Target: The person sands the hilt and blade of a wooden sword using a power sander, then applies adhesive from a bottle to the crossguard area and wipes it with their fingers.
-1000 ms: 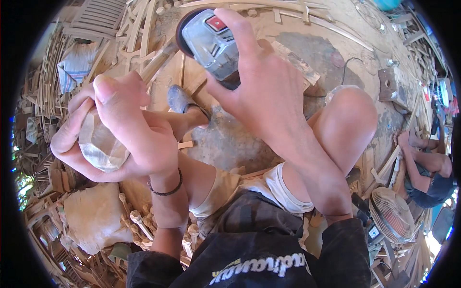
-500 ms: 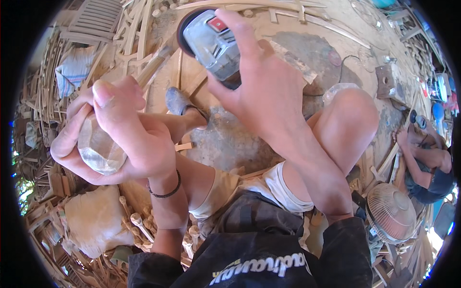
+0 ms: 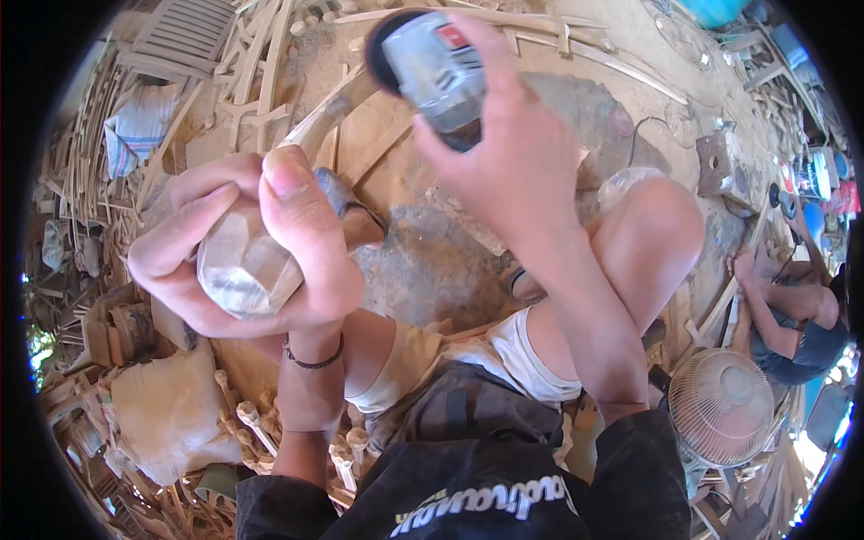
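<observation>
With our left hand [image 3: 270,261] pinching the faceted wood block [image 3: 241,268] and our right hand [image 3: 517,148] clamped on the sander [image 3: 430,65] at one o'clock, we risk grazing our fingertips.

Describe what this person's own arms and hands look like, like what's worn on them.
Both hands are bare, no gloves. The left hand has a thin dark cord bracelet around its wrist. The right hand wears nothing at the wrist. Both forearms are uncovered, and short black sleeves show near the lower edge.
</observation>
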